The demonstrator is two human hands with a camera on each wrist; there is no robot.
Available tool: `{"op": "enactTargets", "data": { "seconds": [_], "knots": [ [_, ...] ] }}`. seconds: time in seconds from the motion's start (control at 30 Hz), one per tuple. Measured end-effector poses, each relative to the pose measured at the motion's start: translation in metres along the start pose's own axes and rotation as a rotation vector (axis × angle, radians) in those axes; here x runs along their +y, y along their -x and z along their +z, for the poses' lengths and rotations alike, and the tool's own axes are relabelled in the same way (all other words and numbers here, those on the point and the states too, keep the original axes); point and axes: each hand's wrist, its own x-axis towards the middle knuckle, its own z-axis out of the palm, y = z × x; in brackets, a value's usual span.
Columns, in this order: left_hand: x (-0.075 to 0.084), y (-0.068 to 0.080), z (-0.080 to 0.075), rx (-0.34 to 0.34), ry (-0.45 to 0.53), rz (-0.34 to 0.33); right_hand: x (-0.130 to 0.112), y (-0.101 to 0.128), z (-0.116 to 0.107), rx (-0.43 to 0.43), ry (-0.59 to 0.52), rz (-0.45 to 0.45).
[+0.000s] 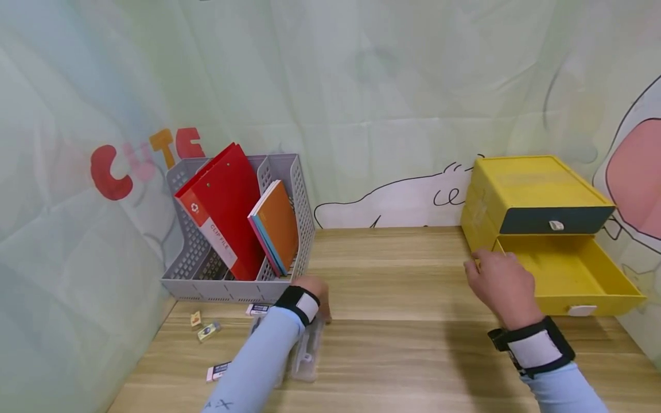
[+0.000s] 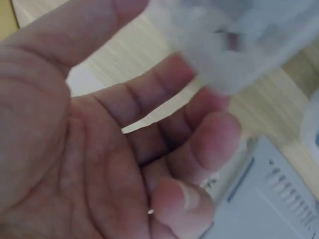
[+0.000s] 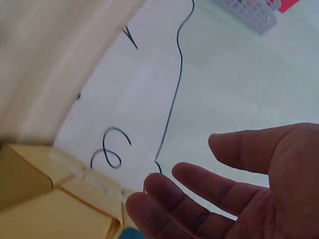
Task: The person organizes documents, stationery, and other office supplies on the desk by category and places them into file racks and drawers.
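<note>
My left hand hovers just in front of the grey file rack, above a clear plastic case lying on the wooden table. In the left wrist view its palm is bare, the fingers loosely bent. A blurred translucent object lies by the fingertips; contact cannot be told. My right hand is at the left front corner of the yellow drawer box's open lower drawer. Its fingers are spread and hold nothing, beside the yellow box corner.
The rack holds a red clip file and an orange notebook. Small erasers and clips are scattered at the front left. The yellow box has its upper drawer closed. A printed cloth backdrop hangs behind the table.
</note>
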Motion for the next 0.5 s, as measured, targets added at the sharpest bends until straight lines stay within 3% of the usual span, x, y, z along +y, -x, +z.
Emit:
{"op": "enactTargets", "data": {
  "seconds": [0.23,0.5],
  "knots": [
    [0.01,-0.009,0.006,0.026,0.199,0.073,-0.005,0.002,0.031,-0.215,0.001,-0.025],
    [0.021,-0.03,-0.003,0.065,0.418,0.218,-0.012,0.004,0.057,-0.3,0.007,-0.04]
  ]
}}
